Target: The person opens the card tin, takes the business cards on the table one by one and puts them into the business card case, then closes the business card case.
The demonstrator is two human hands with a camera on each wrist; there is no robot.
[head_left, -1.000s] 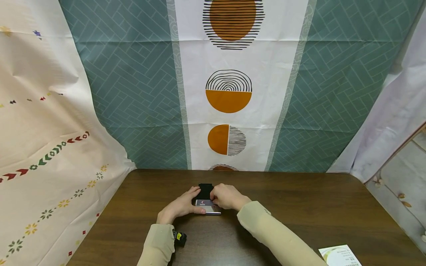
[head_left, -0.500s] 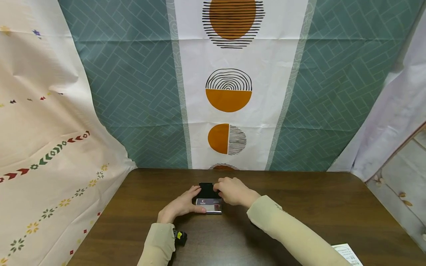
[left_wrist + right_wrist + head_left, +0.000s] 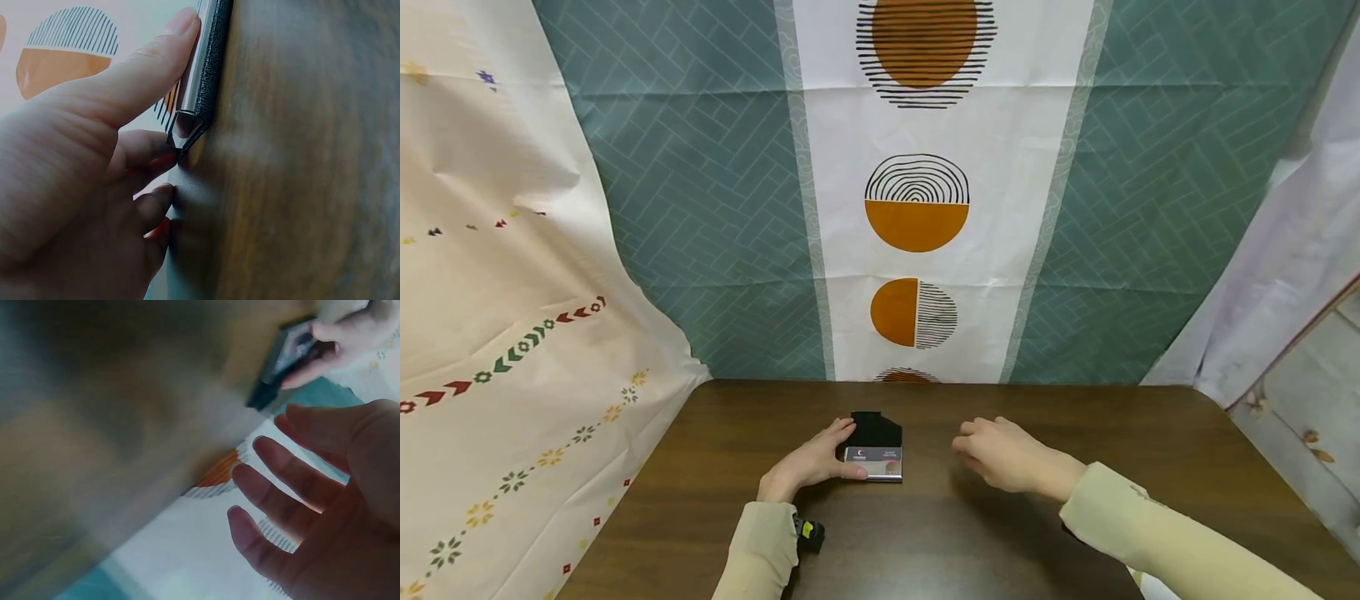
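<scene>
A flip-open card case (image 3: 877, 432) with a black lid and shiny metal edges lies on the table. Its lid is folded back toward the wall, and a grey and white business card (image 3: 883, 457) shows in the near half. My left hand (image 3: 808, 463) steadies its left side, thumb over the near corner and a finger at the lid. In the left wrist view, thumb and index finger pinch the case's edge (image 3: 209, 69). To the right of the case, my right hand (image 3: 1009, 455) is held above the table with relaxed fingers and nothing in them.
A brown wooden table (image 3: 910, 542) spreads under both hands. At the lower right, a white printed card (image 3: 1156, 588) is mostly covered by the right sleeve. Patterned cloth (image 3: 917, 267) hangs behind the table, and pale cloth hangs at both sides.
My right hand has left the case and moved to the right, its fingers loosening. More of the business card and lid now shows. My left hand stays in place.
</scene>
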